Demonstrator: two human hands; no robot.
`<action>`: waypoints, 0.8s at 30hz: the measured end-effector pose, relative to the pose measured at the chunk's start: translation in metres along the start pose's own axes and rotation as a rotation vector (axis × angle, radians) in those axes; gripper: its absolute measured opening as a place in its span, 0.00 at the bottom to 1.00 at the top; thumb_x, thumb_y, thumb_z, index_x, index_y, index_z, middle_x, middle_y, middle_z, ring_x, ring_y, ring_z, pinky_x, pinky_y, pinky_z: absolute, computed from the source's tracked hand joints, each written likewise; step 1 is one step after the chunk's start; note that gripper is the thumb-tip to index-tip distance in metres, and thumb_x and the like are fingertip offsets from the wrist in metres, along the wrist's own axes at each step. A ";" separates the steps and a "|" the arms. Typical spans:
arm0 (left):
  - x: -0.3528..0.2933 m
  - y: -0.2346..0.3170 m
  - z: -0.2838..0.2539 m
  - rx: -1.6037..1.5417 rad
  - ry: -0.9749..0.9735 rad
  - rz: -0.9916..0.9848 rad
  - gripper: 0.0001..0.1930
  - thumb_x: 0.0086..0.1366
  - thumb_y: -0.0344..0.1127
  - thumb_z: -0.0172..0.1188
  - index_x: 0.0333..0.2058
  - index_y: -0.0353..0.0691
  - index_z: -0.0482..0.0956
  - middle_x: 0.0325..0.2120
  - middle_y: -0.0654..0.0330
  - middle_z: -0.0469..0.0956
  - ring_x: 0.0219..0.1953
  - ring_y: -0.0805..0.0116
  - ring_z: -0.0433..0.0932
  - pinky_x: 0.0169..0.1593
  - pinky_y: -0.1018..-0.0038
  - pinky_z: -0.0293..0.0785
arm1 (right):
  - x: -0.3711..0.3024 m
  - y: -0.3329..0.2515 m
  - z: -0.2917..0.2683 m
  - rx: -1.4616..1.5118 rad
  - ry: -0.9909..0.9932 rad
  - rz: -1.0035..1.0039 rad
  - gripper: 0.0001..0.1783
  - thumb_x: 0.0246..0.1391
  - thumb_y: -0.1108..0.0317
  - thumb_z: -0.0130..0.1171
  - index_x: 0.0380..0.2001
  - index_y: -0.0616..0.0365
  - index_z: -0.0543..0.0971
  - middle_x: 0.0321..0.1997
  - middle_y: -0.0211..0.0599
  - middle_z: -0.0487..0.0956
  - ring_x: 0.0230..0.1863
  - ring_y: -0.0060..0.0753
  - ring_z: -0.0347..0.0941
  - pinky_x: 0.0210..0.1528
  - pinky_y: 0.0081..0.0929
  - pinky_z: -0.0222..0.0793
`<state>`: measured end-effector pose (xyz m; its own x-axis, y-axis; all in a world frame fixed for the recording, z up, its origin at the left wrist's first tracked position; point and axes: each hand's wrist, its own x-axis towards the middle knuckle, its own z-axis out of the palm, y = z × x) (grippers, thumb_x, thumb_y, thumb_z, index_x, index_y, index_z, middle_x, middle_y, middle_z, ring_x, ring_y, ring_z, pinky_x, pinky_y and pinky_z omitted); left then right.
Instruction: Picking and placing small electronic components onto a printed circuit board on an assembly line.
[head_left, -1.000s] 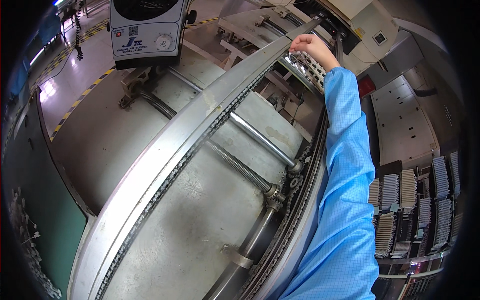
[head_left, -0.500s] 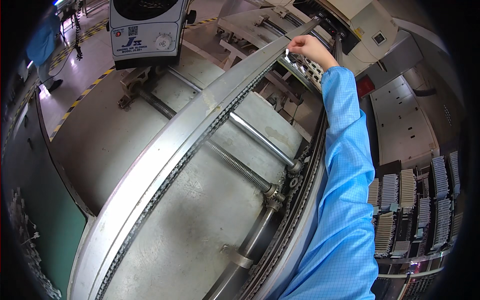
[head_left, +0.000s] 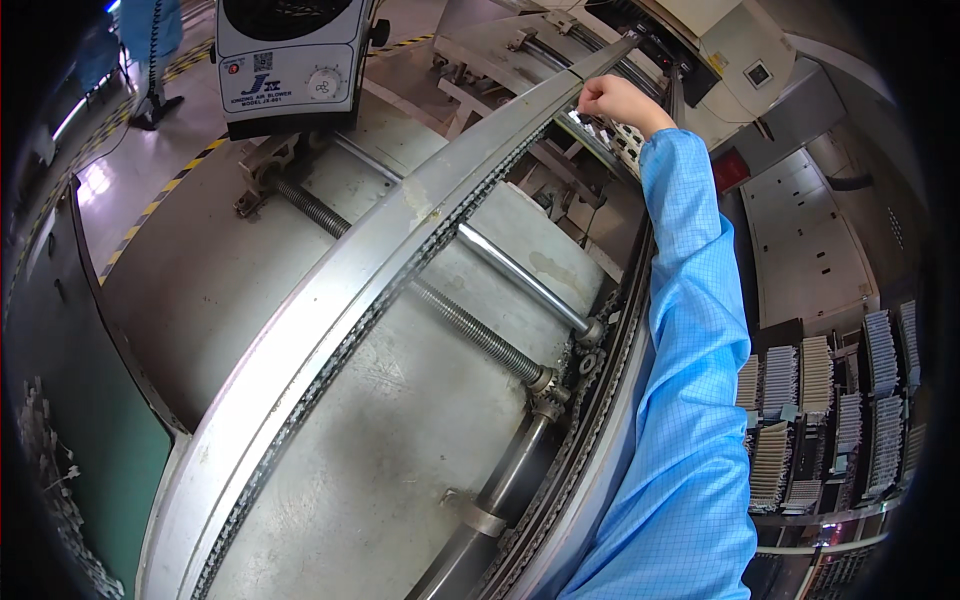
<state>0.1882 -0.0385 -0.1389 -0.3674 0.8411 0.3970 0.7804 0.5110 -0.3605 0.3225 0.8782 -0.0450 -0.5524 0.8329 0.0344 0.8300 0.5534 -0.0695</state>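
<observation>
My right hand (head_left: 622,103) reaches over the far end of the conveyor, its arm in a blue checked sleeve stretched along the right rail. The fingers are curled together in a pinch. Whatever may be between them is hidden or too small to name. Just below the hand, a panel with pale, hole-studded parts (head_left: 628,146) lies between the rails, partly covered by the hand and wrist. My left hand is out of view.
A curved metal rail (head_left: 300,330) with a chain runs along the conveyor's left side. Threaded rods (head_left: 480,340) and a smooth bar cross between the rails. A blower (head_left: 290,75) stands at the upper left. Racks of pale strips (head_left: 815,375) are at the right. Another person stands far left.
My right hand has shifted slightly right, its fingers more curled. The small white piece at its fingertips no longer shows. At the far left, the other person has moved right.
</observation>
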 end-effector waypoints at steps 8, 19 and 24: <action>0.015 0.002 0.007 -0.004 -0.012 0.142 0.18 0.73 0.44 0.46 0.32 0.41 0.82 0.33 0.56 0.79 0.37 0.57 0.75 0.38 0.63 0.69 | -0.008 -0.011 -0.004 -0.002 -0.061 0.124 0.11 0.52 0.63 0.67 0.31 0.60 0.86 0.30 0.35 0.86 0.35 0.29 0.80 0.40 0.31 0.74; -0.014 -0.085 0.022 -0.022 -0.026 0.332 0.19 0.74 0.45 0.46 0.32 0.41 0.82 0.33 0.56 0.79 0.37 0.58 0.76 0.36 0.64 0.69 | -0.005 0.001 -0.006 0.006 0.046 0.054 0.15 0.55 0.59 0.65 0.39 0.59 0.84 0.35 0.36 0.85 0.37 0.31 0.80 0.44 0.32 0.74; -0.067 -0.086 0.002 0.060 -0.027 0.302 0.20 0.74 0.45 0.45 0.32 0.42 0.82 0.32 0.57 0.79 0.37 0.59 0.76 0.36 0.65 0.69 | 0.000 -0.039 -0.023 -0.048 0.096 -0.067 0.20 0.54 0.56 0.68 0.45 0.59 0.82 0.42 0.39 0.85 0.44 0.35 0.79 0.47 0.34 0.74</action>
<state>0.1451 -0.1381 -0.1359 -0.1372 0.9605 0.2421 0.8255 0.2460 -0.5079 0.2916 0.8567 -0.0191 -0.5991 0.7897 0.1323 0.7953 0.6060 -0.0164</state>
